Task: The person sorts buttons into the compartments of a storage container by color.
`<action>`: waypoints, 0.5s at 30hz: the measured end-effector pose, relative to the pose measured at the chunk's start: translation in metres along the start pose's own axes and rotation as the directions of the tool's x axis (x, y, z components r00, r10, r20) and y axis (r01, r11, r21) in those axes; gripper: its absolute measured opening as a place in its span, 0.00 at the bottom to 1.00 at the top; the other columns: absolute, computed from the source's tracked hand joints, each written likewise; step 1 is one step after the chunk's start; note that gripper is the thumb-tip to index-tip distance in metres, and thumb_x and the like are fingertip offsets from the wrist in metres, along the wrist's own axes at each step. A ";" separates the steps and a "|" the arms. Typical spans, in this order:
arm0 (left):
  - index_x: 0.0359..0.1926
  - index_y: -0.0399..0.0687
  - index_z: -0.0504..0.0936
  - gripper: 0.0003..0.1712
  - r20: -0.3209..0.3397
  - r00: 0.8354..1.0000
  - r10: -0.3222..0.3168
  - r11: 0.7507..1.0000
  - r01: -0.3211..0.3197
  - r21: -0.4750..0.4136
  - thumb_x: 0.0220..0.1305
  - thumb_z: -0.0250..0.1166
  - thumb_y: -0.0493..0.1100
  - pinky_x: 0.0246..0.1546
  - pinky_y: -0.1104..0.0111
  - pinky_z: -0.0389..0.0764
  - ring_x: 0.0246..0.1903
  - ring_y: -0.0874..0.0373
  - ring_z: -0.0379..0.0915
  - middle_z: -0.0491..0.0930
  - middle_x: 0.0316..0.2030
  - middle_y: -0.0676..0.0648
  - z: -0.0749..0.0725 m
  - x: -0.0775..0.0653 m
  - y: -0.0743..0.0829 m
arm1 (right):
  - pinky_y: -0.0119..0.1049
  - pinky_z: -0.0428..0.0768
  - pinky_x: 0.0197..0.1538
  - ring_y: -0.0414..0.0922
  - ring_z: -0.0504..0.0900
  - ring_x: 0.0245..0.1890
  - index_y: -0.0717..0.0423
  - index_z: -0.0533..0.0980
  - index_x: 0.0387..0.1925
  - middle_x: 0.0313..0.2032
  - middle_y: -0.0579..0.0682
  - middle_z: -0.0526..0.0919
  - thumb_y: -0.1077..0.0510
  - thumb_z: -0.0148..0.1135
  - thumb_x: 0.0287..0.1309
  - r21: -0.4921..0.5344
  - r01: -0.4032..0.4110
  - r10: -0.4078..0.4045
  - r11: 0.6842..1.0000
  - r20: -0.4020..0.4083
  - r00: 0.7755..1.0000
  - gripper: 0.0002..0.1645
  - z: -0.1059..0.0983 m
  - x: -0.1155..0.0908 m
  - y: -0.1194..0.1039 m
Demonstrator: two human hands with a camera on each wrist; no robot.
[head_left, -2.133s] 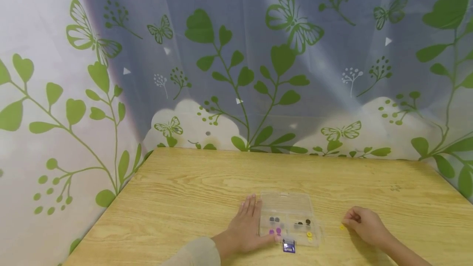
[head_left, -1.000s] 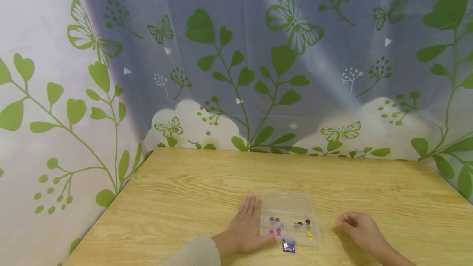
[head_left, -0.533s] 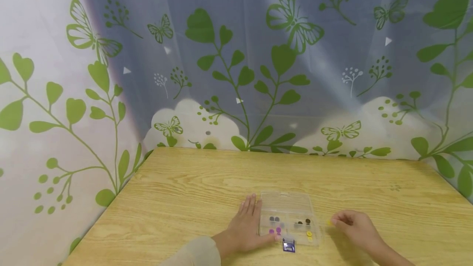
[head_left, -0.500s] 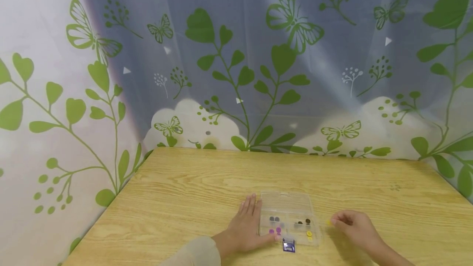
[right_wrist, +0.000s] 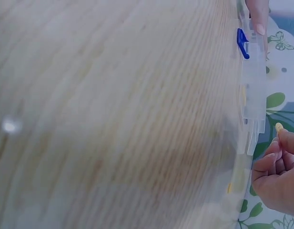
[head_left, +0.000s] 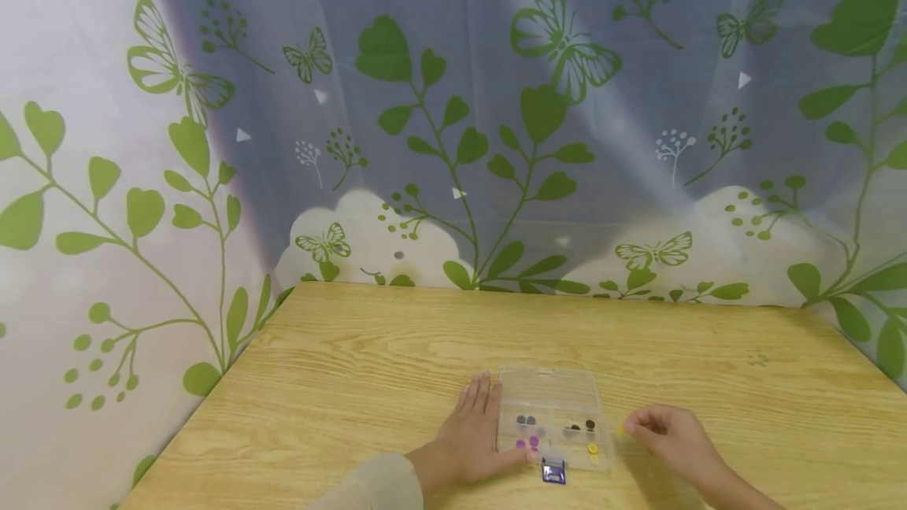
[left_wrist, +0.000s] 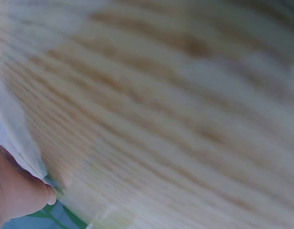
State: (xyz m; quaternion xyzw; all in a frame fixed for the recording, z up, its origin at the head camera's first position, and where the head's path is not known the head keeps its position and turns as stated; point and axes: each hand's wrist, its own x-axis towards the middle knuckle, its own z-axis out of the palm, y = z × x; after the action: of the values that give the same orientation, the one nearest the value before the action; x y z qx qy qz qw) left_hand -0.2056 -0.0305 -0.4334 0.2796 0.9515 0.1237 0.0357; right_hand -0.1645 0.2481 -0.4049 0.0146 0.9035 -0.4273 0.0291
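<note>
A clear plastic compartment box (head_left: 549,389) lies on the table with its lid open toward the back. Grey (head_left: 526,420), black (head_left: 590,424), purple (head_left: 534,441) and yellow buttons (head_left: 593,449) sit in separate compartments. My left hand (head_left: 473,439) rests along the box's left side, fingers straight, thumb at the front edge. Between thumb and fingertips, my right hand (head_left: 673,435) pinches a small yellow button (right_wrist: 278,127), just right of the box. In the left wrist view only part of the left hand (left_wrist: 20,191) shows at the lower left.
A blue latch (head_left: 554,471) sticks out at the box's front. The wood-grain table (head_left: 383,345) reaches back to a printed curtain (head_left: 439,116) with leaves and butterflies. In the right wrist view a yellow spot (right_wrist: 229,188) shows on the table.
My right hand has moved left toward the box, with the yellow button lifted from the table in its fingertips. The left hand and the box have stayed in place.
</note>
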 end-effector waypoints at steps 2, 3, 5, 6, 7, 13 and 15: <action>0.71 0.36 0.44 0.61 -0.001 1.000 -0.001 1.000 0.001 0.001 0.54 0.42 0.79 0.72 0.56 0.49 0.72 0.43 0.38 0.40 0.71 0.33 0.000 0.000 0.000 | 0.27 0.75 0.28 0.35 0.70 0.23 0.66 0.79 0.37 0.27 0.47 0.79 0.60 0.58 0.60 0.012 0.008 -0.008 1.000 0.008 1.000 0.11 0.001 0.000 -0.001; 0.71 0.36 0.44 0.61 -0.003 1.000 0.000 1.000 0.000 0.002 0.54 0.42 0.79 0.72 0.56 0.49 0.72 0.42 0.38 0.41 0.71 0.33 0.000 0.000 0.000 | 0.27 0.75 0.28 0.35 0.70 0.23 0.66 0.79 0.37 0.27 0.48 0.79 0.60 0.58 0.60 0.017 0.015 -0.015 1.000 0.014 1.000 0.11 0.002 -0.001 -0.002; 0.71 0.36 0.44 0.61 -0.004 1.000 -0.001 1.000 0.001 0.001 0.54 0.42 0.79 0.72 0.56 0.49 0.72 0.42 0.38 0.41 0.71 0.33 0.001 0.000 0.000 | 0.27 0.75 0.28 0.34 0.70 0.23 0.66 0.79 0.37 0.28 0.48 0.80 0.60 0.58 0.59 0.022 0.031 -0.031 0.999 0.022 0.999 0.11 0.004 -0.001 -0.004; 0.71 0.36 0.44 0.61 -0.004 1.000 0.000 1.000 0.000 0.001 0.54 0.42 0.79 0.72 0.56 0.49 0.72 0.42 0.38 0.41 0.71 0.33 0.001 0.000 0.000 | 0.26 0.75 0.27 0.34 0.70 0.23 0.67 0.79 0.36 0.28 0.48 0.80 0.60 0.58 0.59 0.022 0.043 -0.044 0.999 0.024 0.999 0.11 0.005 -0.001 -0.004; 0.71 0.36 0.44 0.61 -0.005 1.000 0.000 1.000 0.000 0.002 0.54 0.42 0.79 0.72 0.56 0.49 0.72 0.42 0.38 0.41 0.71 0.33 0.001 0.000 0.000 | 0.26 0.75 0.27 0.33 0.70 0.23 0.67 0.79 0.36 0.28 0.48 0.80 0.61 0.58 0.59 0.025 0.052 -0.053 0.998 0.028 0.998 0.11 0.006 -0.001 -0.005; 0.71 0.36 0.44 0.61 -0.003 1.000 -0.002 1.000 0.002 -0.006 0.54 0.42 0.79 0.72 0.56 0.48 0.72 0.43 0.37 0.40 0.71 0.33 0.001 0.001 0.000 | 0.25 0.74 0.30 0.31 0.72 0.27 0.65 0.79 0.34 0.31 0.50 0.83 0.60 0.60 0.57 -0.004 0.118 -0.118 0.993 0.030 0.993 0.10 0.012 0.000 -0.009; 0.71 0.36 0.44 0.61 -0.005 1.000 -0.001 1.000 0.001 -0.006 0.54 0.42 0.79 0.72 0.56 0.48 0.72 0.42 0.38 0.40 0.71 0.33 0.001 0.000 0.000 | 0.24 0.74 0.30 0.31 0.73 0.28 0.64 0.80 0.33 0.31 0.50 0.84 0.60 0.61 0.57 -0.017 0.130 -0.130 0.991 0.026 0.991 0.09 0.015 0.000 -0.011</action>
State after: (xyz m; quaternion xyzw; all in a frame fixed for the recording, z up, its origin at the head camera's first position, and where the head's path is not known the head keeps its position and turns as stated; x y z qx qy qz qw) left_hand -0.2060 -0.0303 -0.4342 0.2785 0.9514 0.1270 0.0342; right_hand -0.1647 0.2300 -0.4061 -0.0498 0.9061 -0.4199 0.0126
